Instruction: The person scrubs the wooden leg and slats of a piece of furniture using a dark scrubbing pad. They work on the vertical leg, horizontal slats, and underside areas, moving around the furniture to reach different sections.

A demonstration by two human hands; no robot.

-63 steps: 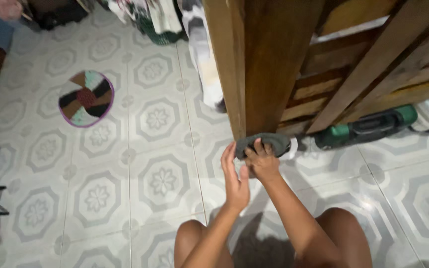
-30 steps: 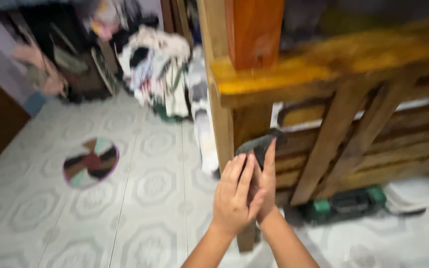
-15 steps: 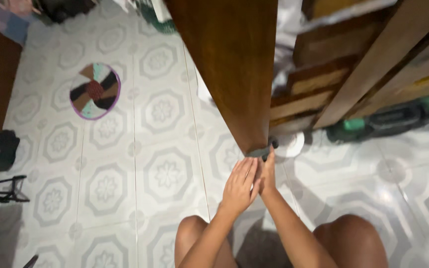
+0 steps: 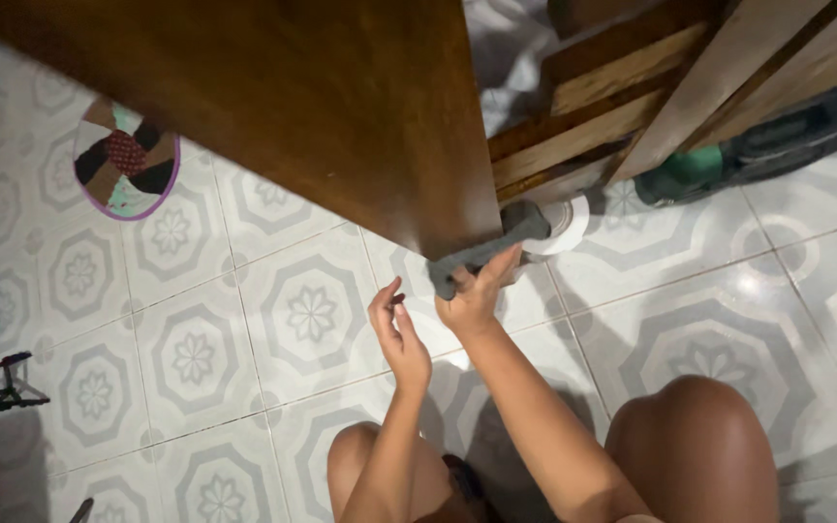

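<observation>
grey cloth (image 4: 489, 246) lies bunched at the foot of the dark wooden post (image 4: 341, 107), its long axis slanting from lower left up toward the white round disc (image 4: 566, 225) on the patterned tile floor (image 4: 196, 358). right hand (image 4: 474, 295) is the nearer one, directly below the cloth, fingers closed on its lower end. left hand (image 4: 399, 334) hovers just beside it to the left, fingers loosely curled and apart, holding nothing. green and black tool case (image 4: 767, 140) sits well apart under the wooden frame.
</observation>
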